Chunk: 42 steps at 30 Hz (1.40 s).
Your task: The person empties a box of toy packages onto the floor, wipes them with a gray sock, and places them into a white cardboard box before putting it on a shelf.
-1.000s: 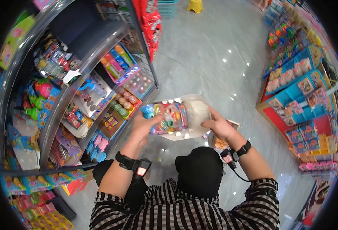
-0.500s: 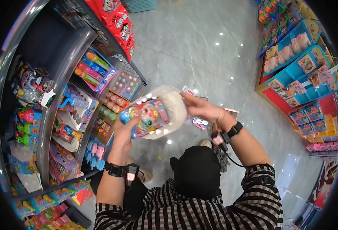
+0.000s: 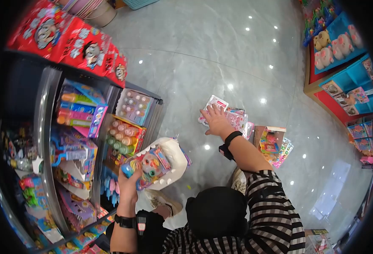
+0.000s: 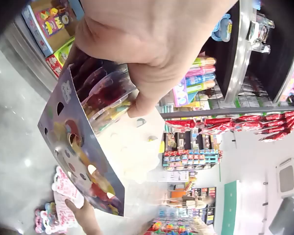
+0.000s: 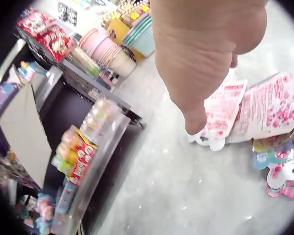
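Observation:
My left hand point(image 3: 128, 185) grips one end of a white display box point(image 3: 176, 163) holding colourful toy packs point(image 3: 152, 165), its thumb over the packs. In the left wrist view the thumb of the left hand point(image 4: 147, 54) presses on the packs inside the box, whose patterned side point(image 4: 81, 152) faces the floor. Over pink-and-white packets point(image 3: 236, 120) on the floor, my right hand point(image 3: 218, 122) is spread with fingers extended. The right wrist view has the right hand point(image 5: 206, 63) at the packets point(image 5: 264, 110); whether it touches them, I cannot tell.
Stocked shelves point(image 3: 46, 148) stand at the left, with red bags point(image 3: 72, 46) hanging at their end. An open carton point(image 3: 271, 139) lies on the floor right of the packets. A blue-and-red display point(image 3: 334, 80) stands at the right, buckets point(image 3: 102, 15) at the top left.
My right hand has let go of the box and moved to the floor packets. The left hand has kept the box and lowered it toward the shelves. The head view has shifted.

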Tool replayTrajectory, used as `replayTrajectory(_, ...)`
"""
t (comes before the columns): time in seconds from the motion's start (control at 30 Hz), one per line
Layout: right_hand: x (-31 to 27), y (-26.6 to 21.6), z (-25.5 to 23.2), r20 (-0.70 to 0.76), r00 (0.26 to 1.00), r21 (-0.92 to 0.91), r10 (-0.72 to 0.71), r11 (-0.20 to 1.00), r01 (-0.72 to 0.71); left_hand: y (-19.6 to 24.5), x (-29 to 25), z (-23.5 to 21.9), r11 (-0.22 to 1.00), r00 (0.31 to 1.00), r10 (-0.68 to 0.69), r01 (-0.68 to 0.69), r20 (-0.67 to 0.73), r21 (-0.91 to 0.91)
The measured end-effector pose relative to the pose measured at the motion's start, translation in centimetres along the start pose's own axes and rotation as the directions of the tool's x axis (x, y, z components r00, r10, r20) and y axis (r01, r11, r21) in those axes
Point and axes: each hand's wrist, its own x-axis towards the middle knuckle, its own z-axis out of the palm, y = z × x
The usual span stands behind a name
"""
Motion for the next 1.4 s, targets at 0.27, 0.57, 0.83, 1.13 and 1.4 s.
replayTrajectory(0.27,-2.1,2.4,8.6,-0.264,0.964,-0.279,-0.025,0.959,-0.052,0.4,1.0,1.7,1.0,0.999,0.024,-0.024,0.034,0.003)
replayTrajectory(0.57,-7.5,1.6,1.7,-0.469,0.882,0.174,-0.04,0.975,0.137,1.3,0.1,2.6,0.989,0.982,0.148,-0.148,0.113,-0.009)
replayTrajectory(0.83,-25.0,4.0,-0.8,-0.178,0.863,0.796,0.473,0.585,-0.157,2.4,-2.1,2.9,0.971,0.968,0.206,-0.184,0.145,-0.153)
replayTrajectory(1.13,-42.4,11.3,13.6,0.301,0.55,0.885,0.779,-0.013,-0.465,0.5,-2.0,4.4,0.983,0.961,0.18,-0.169,0.209,-0.065)
replayTrajectory(1.4,-34.9,6.0,13.2,0.001,0.449,0.6,0.894,0.359,-0.715,-1.3,-1.6,5.6,0.985,0.963,0.134,-0.155,0.234,0.075)
